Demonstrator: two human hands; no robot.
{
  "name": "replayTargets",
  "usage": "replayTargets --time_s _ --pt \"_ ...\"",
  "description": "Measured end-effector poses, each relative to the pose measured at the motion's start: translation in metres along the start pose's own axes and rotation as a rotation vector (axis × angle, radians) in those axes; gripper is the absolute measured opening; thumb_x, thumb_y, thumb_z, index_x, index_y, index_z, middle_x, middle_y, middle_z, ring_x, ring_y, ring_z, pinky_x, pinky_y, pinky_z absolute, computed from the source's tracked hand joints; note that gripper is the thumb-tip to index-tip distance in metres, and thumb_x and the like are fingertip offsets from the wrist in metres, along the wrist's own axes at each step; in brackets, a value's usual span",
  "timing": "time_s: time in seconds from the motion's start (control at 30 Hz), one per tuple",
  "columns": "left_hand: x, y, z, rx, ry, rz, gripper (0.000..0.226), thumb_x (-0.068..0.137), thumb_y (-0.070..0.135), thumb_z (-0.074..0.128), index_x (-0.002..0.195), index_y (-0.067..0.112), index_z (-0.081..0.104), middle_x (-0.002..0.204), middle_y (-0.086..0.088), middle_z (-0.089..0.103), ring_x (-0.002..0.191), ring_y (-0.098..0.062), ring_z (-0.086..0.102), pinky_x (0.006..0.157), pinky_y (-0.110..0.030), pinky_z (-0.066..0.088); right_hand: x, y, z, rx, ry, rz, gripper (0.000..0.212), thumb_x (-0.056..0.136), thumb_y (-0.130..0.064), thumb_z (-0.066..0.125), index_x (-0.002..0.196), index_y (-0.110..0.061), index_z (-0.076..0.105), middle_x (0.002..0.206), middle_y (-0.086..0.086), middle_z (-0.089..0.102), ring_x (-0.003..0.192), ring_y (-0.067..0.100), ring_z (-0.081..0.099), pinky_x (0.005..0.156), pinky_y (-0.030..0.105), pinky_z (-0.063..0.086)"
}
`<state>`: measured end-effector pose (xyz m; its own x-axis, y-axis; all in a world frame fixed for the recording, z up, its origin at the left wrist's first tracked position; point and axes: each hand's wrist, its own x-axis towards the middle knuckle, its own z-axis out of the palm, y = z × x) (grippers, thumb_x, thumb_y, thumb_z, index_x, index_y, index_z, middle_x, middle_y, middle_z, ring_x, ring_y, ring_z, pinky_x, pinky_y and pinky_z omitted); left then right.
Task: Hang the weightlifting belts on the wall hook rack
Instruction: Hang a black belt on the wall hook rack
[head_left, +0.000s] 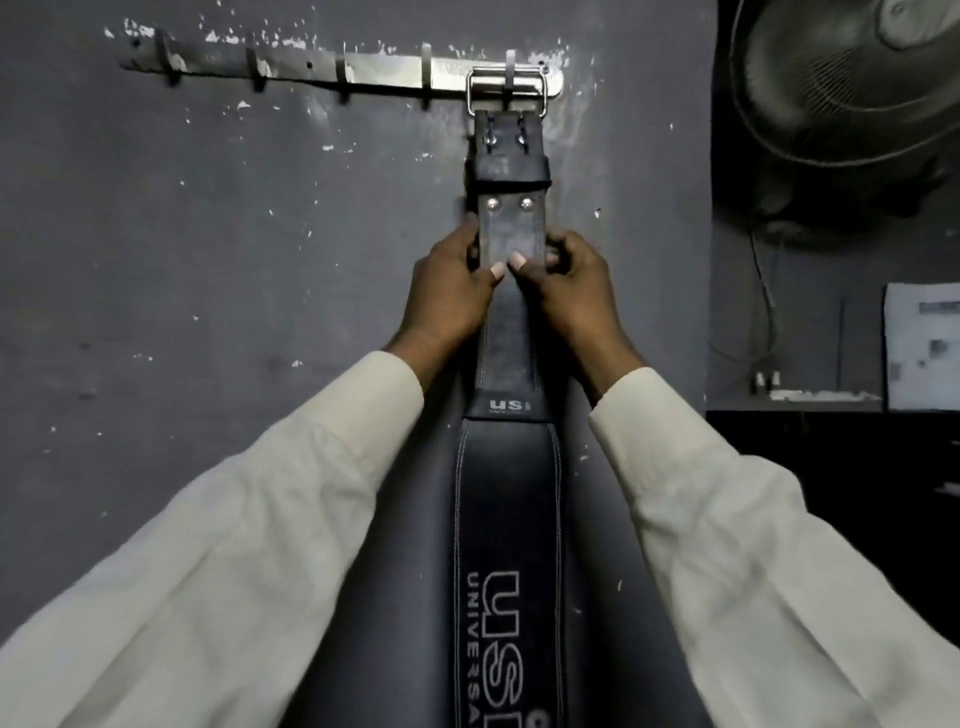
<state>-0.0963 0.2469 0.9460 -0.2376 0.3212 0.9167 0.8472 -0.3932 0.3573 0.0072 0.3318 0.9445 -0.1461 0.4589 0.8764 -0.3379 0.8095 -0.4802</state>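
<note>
Belt: a black padded leather weightlifting belt (511, 467) with pale stitching and grey "USI" lettering hangs flat against the dark grey painted wall (208, 234). It runs straight down and out of the bottom of the view.
Buckle: its square steel double-prong buckle (506, 91) is looped over the rightmost hook (510, 65) of the scuffed flat metal hook rack (395, 75). The strap drops plumb below it.
Left hand: the left hand (447, 291) grips the narrow, worn part of the strap just under the two rivets. Its thumb lies flat on the front and its fingers wrap behind the left edge.
Right hand: the right hand (571, 291) mirrors it on the right edge, fingers curled round the strap. Its thumb tip sits just beside the other thumb.
Step in hand: from where I stand, the hanging of this belt looks all but done. The hands seem to be settling and squaring it on the hook.
Free hooks: the four hooks to the left, such as the nearest one (426, 67), carry nothing.
Next move: I'd say both hands should ease off together without lifting, so the buckle frame stays seated. Any further belt is out of view and would go on a neighbouring hook.
Risk: the hooks look short, so an upward nudge could slip the buckle off.
Nearby: a wire-caged wall fan (852, 78) hangs at the upper right, well apart from the rack.
</note>
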Motion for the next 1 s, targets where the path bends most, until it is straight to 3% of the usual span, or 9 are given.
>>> replayTargets --time_s 0.1,0.17,0.23,0.3,0.37,0.47,0.6,0.8,1.0 --pt "-0.063 -0.015 0.007 0.035 -0.051 -0.051 0.035 0.09 0.013 0.062 0.124 0.021 0.067 0.11 0.006 0.075 0.102 -0.009 0.068 0.092 -0.018 0.051 -0.061 0.029 -0.006 -0.005 -0.017 0.13 0.02 0.08 -0.03 0.075 0.097 -0.021 0.069 0.089 0.002 0.077 0.088 0.022 0.075 0.088 0.049 0.059" --pt "-0.094 -0.032 0.011 0.075 -0.058 -0.144 0.028 0.096 0.018 0.055 0.119 0.019 0.07 0.113 0.0 0.075 0.106 -0.015 0.067 0.095 -0.026 0.051 -0.094 0.038 -0.007 -0.024 0.001 0.149 0.015 0.082 -0.03 0.075 0.094 -0.023 0.07 0.086 -0.002 0.077 0.084 0.014 0.074 0.087 0.04 0.059" --pt "-0.121 -0.046 0.014 0.046 -0.088 -0.244 0.032 0.099 0.033 0.047 0.116 0.019 0.069 0.115 -0.008 0.071 0.112 -0.022 0.065 0.101 -0.031 0.048 -0.111 0.041 -0.007 -0.084 0.028 0.116 0.016 0.085 -0.026 0.073 0.101 -0.023 0.07 0.091 -0.008 0.075 0.085 0.004 0.07 0.085 0.025 0.055" --pt "-0.143 -0.049 0.016 -0.079 -0.124 -0.307 0.036 0.095 0.043 0.046 0.122 0.027 0.065 0.121 -0.003 0.068 0.117 -0.018 0.063 0.107 -0.037 0.047 -0.119 0.041 -0.003 -0.166 0.022 0.075 0.031 0.086 -0.031 0.068 0.116 -0.026 0.066 0.108 -0.005 0.072 0.101 0.008 0.068 0.091 0.025 0.053" --pt "-0.159 -0.05 0.017 -0.156 -0.167 -0.301 0.041 0.093 0.031 0.057 0.134 0.032 0.056 0.13 0.005 0.066 0.12 -0.011 0.062 0.107 -0.032 0.047 -0.134 0.046 0.0 -0.198 -0.005 0.125 0.042 0.086 -0.036 0.066 0.127 -0.028 0.059 0.119 -0.001 0.068 0.111 0.014 0.064 0.098 0.029 0.052" --pt "-0.165 -0.043 0.016 -0.121 -0.1 -0.288 0.052 0.091 0.019 0.064 0.141 0.028 0.052 0.132 0.006 0.065 0.116 -0.008 0.061 0.098 -0.015 0.044 -0.158 0.048 -0.003 -0.186 0.023 0.195 0.039 0.092 -0.03 0.066 0.129 -0.021 0.054 0.115 -0.005 0.067 0.106 0.012 0.065 0.089 0.015 0.051" --pt "-0.173 -0.039 0.019 -0.121 -0.055 -0.355 0.048 0.093 0.021 0.063 0.139 0.025 0.051 0.12 0.009 0.064 0.109 -0.008 0.06 0.081 -0.001 0.04 -0.169 0.05 -0.008 -0.137 0.011 0.277 0.049 0.092 -0.035 0.067 0.133 -0.021 0.044 0.128 0.0 0.063 0.111 0.014 0.063 0.097 0.028 0.051" --pt "-0.203 -0.049 0.02 -0.166 -0.13 -0.447 0.041 0.092 0.022 0.066 0.129 0.019 0.049 0.113 0.008 0.065 0.104 -0.012 0.063 0.077 -0.012 0.043 -0.2 0.068 -0.018 -0.087 -0.043 0.351 0.026 0.088 -0.036 0.07 0.108 -0.02 0.064 0.105 -0.002 0.074 0.099 0.016 0.071 0.094 0.046 0.056" --pt "-0.218 -0.054 0.018 -0.224 -0.215 -0.498 0.049 0.089 0.009 0.066 0.131 0.022 0.042 0.118 0.002 0.065 0.106 -0.016 0.064 0.09 -0.029 0.053 -0.236 0.086 -0.027 -0.072 -0.163 0.487 0.037 0.087 -0.041 0.069 0.118 -0.023 0.059 0.113 -0.001 0.073 0.102 0.017 0.071 0.094 0.045 0.057"
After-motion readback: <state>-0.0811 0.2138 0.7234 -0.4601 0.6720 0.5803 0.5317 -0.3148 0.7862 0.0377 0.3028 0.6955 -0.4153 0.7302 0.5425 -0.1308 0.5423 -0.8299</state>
